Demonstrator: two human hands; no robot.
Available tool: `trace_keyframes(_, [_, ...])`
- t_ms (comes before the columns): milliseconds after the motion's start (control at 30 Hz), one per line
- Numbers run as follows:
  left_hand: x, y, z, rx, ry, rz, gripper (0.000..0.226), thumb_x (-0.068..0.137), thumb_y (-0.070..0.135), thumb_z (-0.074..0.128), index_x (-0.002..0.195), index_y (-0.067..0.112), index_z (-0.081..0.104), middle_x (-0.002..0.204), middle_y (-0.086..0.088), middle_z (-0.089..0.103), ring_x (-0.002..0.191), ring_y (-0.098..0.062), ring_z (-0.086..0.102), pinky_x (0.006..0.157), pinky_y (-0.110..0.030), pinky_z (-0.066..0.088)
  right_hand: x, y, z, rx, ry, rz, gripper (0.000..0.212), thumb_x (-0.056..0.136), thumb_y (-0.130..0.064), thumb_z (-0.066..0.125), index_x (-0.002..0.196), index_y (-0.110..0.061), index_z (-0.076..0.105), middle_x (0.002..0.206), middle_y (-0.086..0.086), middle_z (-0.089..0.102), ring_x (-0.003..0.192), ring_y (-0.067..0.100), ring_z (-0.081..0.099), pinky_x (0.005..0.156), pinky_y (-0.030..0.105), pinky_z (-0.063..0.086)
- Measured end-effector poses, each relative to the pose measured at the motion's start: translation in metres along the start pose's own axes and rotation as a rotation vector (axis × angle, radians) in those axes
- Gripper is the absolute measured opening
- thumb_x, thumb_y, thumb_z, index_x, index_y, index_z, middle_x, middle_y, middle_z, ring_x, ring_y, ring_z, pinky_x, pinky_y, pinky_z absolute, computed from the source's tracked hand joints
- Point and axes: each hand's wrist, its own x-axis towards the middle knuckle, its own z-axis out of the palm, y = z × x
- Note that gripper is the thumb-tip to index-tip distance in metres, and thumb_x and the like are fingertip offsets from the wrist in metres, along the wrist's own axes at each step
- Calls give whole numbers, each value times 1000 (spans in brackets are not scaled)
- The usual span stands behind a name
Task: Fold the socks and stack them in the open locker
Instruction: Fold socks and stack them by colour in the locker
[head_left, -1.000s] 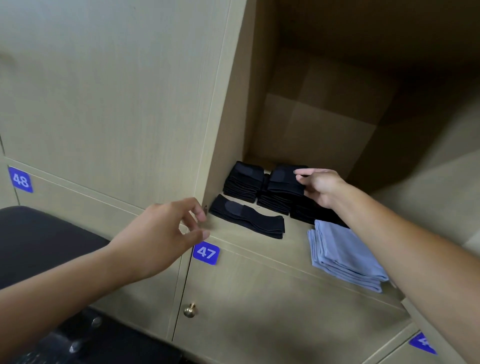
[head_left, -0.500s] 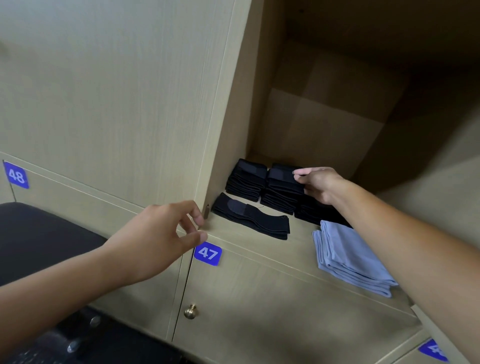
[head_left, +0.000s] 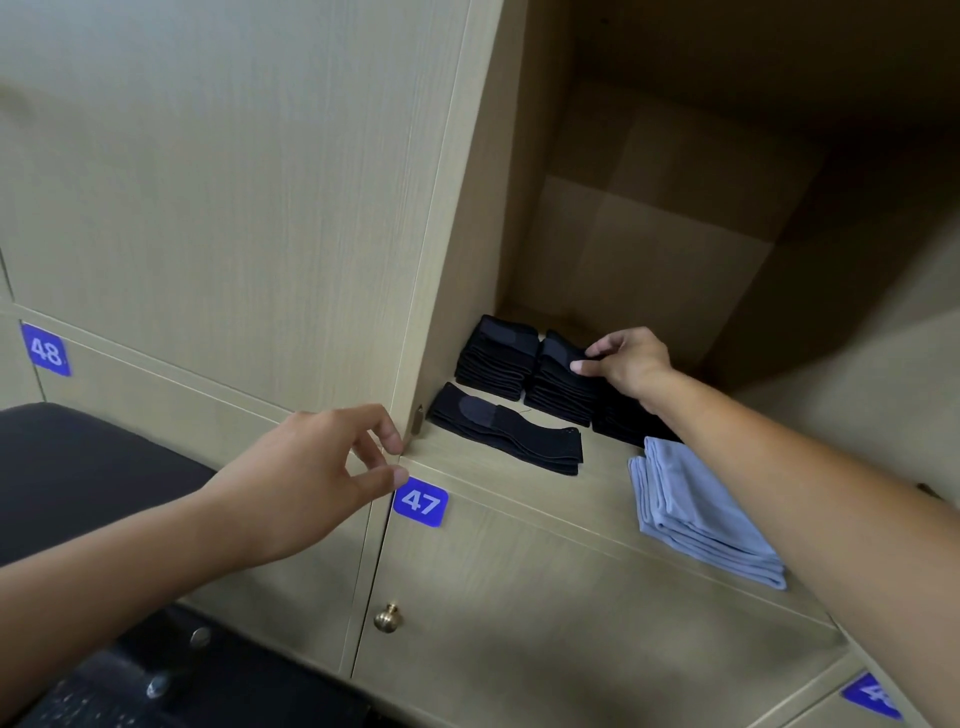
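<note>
Left hand (head_left: 306, 478) forward, fingers loosely curled; right hand (head_left: 626, 361) outstretched, fingertips pinched.

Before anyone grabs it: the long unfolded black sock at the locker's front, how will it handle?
The long black sock lies flat and thin, so it is probably floppy and would droop from a pinch. It looks light. On the smooth shelf it would likely slide or bunch if pushed.

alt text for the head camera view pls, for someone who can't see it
The right hand pinches the top black sock on the middle stack of folded socks inside an open wooden locker. The left hand hovers, loosely curled, at the locker's front edge above a blue 47 label. Unfolded black socks and light blue cloths lie nearer the front.
</note>
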Motion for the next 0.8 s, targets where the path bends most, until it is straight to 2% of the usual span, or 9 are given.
trace_keyframes(167, [-3,-1,-3,12,21,-2,13,90,47,70,96,41,60,91,21,70,70,-10,71,75,-37,58,-7,-1,-2,-98,-54,-57,28,82,-29,84,103,-12,76,106,-1,66,106,14,58,90,22,39])
trace_keyframes(367, [-10,-2,-14,48,20,1,11,91,46,69,93,40,60,90,18,71,71,-8,71,65,-26,53,-47,-9,-4,-109,-70,-264,19,90,-32,76,102,-18,74,113,0,71,114,17,61,96,27,42])
trace_keyframes(500, [-15,0,-25,59,27,1,11,91,47,69,91,39,62,89,16,72,71,-6,71,71,-29,56,-98,-22,3,-112,-73,-379,20,92,-34,72,105,-20,75,113,-5,70,113,13,59,96,30,41])
trace_keyframes(633, [-26,2,-35,89,14,-8,12,92,47,68,92,36,63,90,15,71,71,-3,71,74,-29,56,-148,-33,8,-74,-75,-484,15,94,-33,68,105,-24,73,108,-11,64,111,10,55,90,24,38])
trace_keyframes(800, [-39,-1,-49,128,3,-33,13,92,46,68,91,34,64,90,13,72,69,-2,71,80,-35,58,-193,-41,24,-34,-94,-606,5,94,-30,68,97,-29,71,95,-18,64,99,1,55,79,6,35])
